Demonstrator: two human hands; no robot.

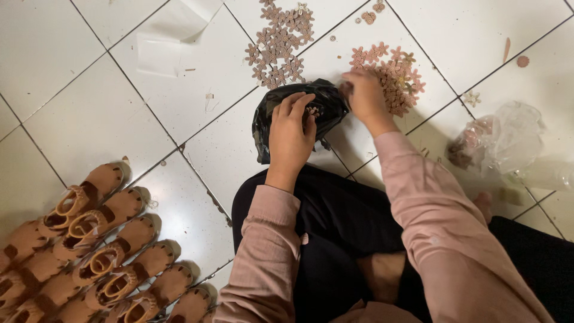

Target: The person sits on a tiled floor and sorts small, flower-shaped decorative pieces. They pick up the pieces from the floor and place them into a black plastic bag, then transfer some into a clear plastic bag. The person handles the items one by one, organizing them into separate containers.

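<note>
Your left hand (291, 133) curls over the mouth of the black plastic bag (281, 113), fingers bent and gripping its near edge; small flower pieces show just inside the opening, beside your fingertips. The bag lies crumpled on the white tiled floor (95, 113), directly ahead of your knee. Your right hand (365, 96) sits at the bag's right edge, fingers closed down onto the near margin of the pile of pinkish-brown flower-shaped pieces (391, 75); whether it pinches a piece or the bag rim, you cannot tell. A second pile of the same flowers (280, 45) lies just beyond the bag. A clear plastic bag (499, 140) with brownish contents rests well right of the black bag. Rows of tan strapped sandals (98, 251) lie well left of it and nearer to you.
</note>
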